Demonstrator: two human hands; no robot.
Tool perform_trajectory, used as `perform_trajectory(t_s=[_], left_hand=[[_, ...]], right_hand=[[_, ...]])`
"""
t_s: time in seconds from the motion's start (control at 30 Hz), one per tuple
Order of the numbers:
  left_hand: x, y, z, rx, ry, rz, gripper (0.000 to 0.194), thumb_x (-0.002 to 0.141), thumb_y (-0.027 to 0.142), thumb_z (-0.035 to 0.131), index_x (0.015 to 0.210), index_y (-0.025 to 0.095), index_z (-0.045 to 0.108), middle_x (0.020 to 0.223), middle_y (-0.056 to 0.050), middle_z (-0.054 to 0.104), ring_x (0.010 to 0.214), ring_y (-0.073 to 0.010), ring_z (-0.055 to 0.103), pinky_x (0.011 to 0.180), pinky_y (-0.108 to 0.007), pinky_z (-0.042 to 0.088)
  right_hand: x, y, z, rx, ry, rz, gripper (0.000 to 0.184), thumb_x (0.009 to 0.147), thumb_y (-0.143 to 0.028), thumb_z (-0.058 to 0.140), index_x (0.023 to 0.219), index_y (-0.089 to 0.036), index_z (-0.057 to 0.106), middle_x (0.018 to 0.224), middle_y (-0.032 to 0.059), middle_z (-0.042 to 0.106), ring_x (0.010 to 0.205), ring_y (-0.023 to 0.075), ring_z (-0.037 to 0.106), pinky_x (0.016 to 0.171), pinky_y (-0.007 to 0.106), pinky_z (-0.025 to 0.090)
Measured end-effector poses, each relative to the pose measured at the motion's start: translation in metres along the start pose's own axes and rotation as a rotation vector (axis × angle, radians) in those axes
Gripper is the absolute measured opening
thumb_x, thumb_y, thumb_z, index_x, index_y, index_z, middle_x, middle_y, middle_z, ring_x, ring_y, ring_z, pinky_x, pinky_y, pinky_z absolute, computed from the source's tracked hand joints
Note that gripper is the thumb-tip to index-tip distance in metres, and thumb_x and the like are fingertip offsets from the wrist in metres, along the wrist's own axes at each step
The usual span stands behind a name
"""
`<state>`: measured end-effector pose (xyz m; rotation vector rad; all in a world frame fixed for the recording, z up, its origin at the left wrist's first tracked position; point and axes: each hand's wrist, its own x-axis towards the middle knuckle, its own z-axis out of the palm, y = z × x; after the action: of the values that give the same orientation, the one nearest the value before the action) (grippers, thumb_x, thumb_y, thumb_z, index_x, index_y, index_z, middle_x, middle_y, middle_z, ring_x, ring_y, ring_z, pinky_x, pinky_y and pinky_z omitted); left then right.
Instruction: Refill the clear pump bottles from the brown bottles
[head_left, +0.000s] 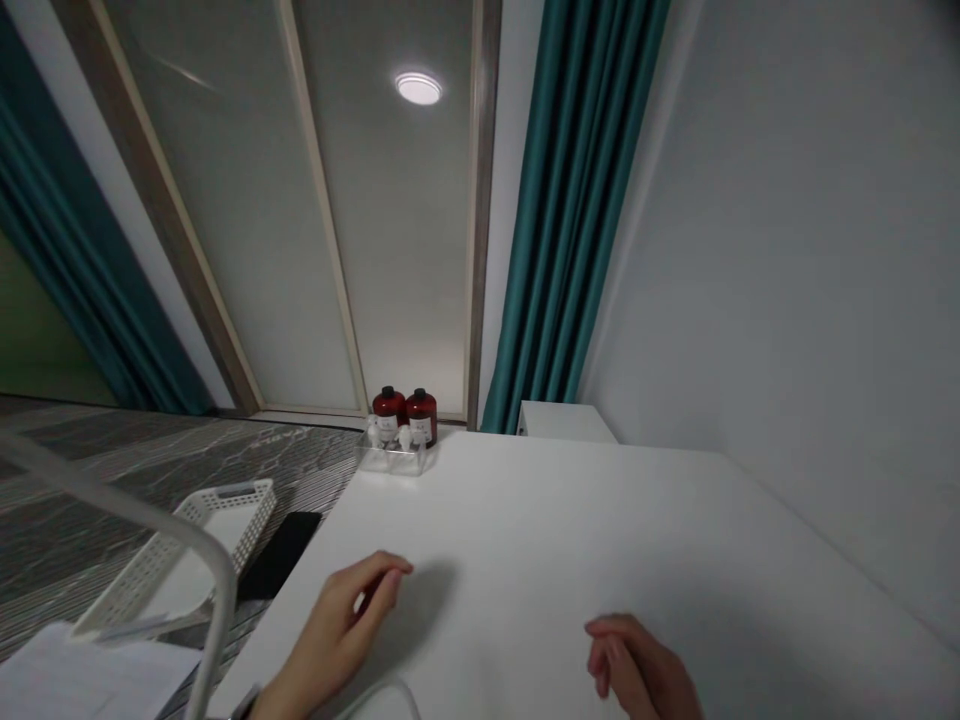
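Note:
My left hand (341, 622) hovers over the left part of the white table (510, 530), with its index finger and thumb bent together and a small gap between them. No object shows in it. My right hand (637, 662) is low in the view, right of the middle, its fingers curled loosely against the thumb, with nothing visible in them. A white cable (394, 684) curves across the table near my left wrist. Farther off, at the table's far left corner, two dark red bottles (421, 418) with black caps and pale labels stand by a clear tray (401, 463).
Left of the table are a white perforated basket (251, 520), a flat black object (283, 555) and white paper (90, 680). A curved grey-white tube (214, 560) crosses the near left. Behind are a white box-like piece (566, 422), teal curtains (577, 220) and frosted glass panels (397, 250).

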<state>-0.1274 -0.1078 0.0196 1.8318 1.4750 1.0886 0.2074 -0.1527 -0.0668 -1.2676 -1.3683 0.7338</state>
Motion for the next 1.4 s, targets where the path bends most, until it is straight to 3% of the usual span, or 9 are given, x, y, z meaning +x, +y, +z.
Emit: perform_trajectory(t_s=[0.17, 0.33, 0.47, 0.67, 0.83, 1.03, 1.17, 1.3, 1.4], left_hand=[[0.076, 0.022, 0.04, 0.184, -0.172, 0.303, 0.031, 0.097, 0.03, 0.041, 0.094, 0.019, 0.069, 0.075, -0.004, 0.07, 0.063, -0.016, 0.061, 0.063, -0.025, 0.043], [0.12, 0.008, 0.079, 0.356, -0.182, 0.387, 0.026, 0.096, 0.021, 0.042, 0.095, 0.02, 0.069, 0.079, -0.003, 0.072, 0.068, -0.0171, 0.064, 0.065, -0.025, 0.043], [0.121, -0.011, 0.094, 0.397, -0.196, 0.389, 0.023, 0.093, 0.018, 0.045, 0.09, 0.02, 0.068, 0.077, -0.003, 0.072, 0.068, -0.0174, 0.066, 0.063, -0.024, 0.042], [0.108, -0.026, 0.084, 0.442, -0.101, 0.388, 0.02, 0.093, 0.02, 0.047, 0.09, 0.021, 0.066, 0.07, -0.001, 0.069, 0.063, -0.0152, 0.064, 0.061, -0.023, 0.04], [0.125, -0.041, 0.062, 0.518, 0.278, 0.242, 0.019, 0.093, 0.023, 0.044, 0.098, 0.017, 0.061, 0.06, 0.001, 0.055, 0.057, -0.0179, 0.056, 0.061, -0.027, 0.04], [0.142, -0.059, 0.037, 0.592, 0.616, 0.175, 0.031, 0.088, 0.023, 0.05, 0.115, 0.01, 0.056, 0.103, -0.016, 0.061, 0.1, -0.0324, 0.056, 0.088, -0.047, 0.044], [0.145, -0.064, 0.036, 0.633, 0.583, 0.24, 0.051, 0.086, 0.02, 0.055, 0.135, 0.011, 0.047, 0.13, -0.019, 0.053, 0.117, -0.0354, 0.048, 0.1, -0.052, 0.041], [0.145, -0.071, 0.037, 0.543, 0.501, 0.26, 0.055, 0.087, 0.019, 0.052, 0.14, 0.01, 0.041, 0.132, -0.018, 0.055, 0.12, -0.0343, 0.047, 0.103, -0.053, 0.04], [0.146, -0.073, 0.033, 0.401, 0.568, 0.221, 0.05, 0.086, 0.018, 0.05, 0.136, 0.011, 0.045, 0.125, -0.016, 0.059, 0.116, -0.0322, 0.05, 0.1, -0.05, 0.043]], right_hand=[[0.09, -0.045, 0.03, -0.047, -0.104, -0.105, 0.037, 0.095, -0.047, 0.045, 0.092, -0.018, 0.067, 0.063, 0.002, 0.061, 0.051, 0.0142, 0.057, 0.043, 0.022, 0.041], [0.145, -0.033, 0.058, -0.28, -0.209, -0.217, 0.028, 0.094, -0.035, 0.043, 0.095, -0.019, 0.066, 0.06, -0.0013, 0.058, 0.051, 0.0146, 0.054, 0.049, 0.024, 0.042], [0.15, -0.017, 0.07, -0.441, -0.208, -0.359, 0.024, 0.092, -0.025, 0.043, 0.091, -0.022, 0.067, 0.071, 0.0025, 0.066, 0.067, 0.0193, 0.06, 0.066, 0.03, 0.047], [0.135, -0.009, 0.076, -0.387, -0.214, -0.318, 0.024, 0.093, -0.024, 0.043, 0.09, -0.023, 0.067, 0.073, 0.0037, 0.066, 0.071, 0.0206, 0.062, 0.067, 0.031, 0.049], [0.132, -0.007, 0.084, -0.357, -0.208, -0.36, 0.024, 0.093, -0.024, 0.043, 0.089, -0.023, 0.067, 0.077, 0.0048, 0.068, 0.074, 0.0217, 0.063, 0.069, 0.034, 0.05], [0.133, -0.003, 0.08, -0.337, -0.168, -0.39, 0.024, 0.093, -0.025, 0.044, 0.089, -0.024, 0.067, 0.08, 0.0056, 0.07, 0.077, 0.0224, 0.064, 0.074, 0.036, 0.052], [0.133, -0.005, 0.076, -0.331, -0.167, -0.386, 0.023, 0.093, -0.025, 0.044, 0.088, -0.024, 0.067, 0.079, 0.0055, 0.068, 0.076, 0.0219, 0.064, 0.072, 0.034, 0.052], [0.132, -0.006, 0.076, -0.321, -0.161, -0.382, 0.025, 0.094, -0.024, 0.043, 0.089, -0.023, 0.067, 0.077, 0.0051, 0.066, 0.075, 0.0214, 0.063, 0.07, 0.033, 0.051], [0.131, -0.008, 0.078, -0.322, -0.139, -0.381, 0.025, 0.095, -0.024, 0.043, 0.091, -0.022, 0.067, 0.078, 0.0053, 0.066, 0.075, 0.0218, 0.063, 0.07, 0.034, 0.051]])
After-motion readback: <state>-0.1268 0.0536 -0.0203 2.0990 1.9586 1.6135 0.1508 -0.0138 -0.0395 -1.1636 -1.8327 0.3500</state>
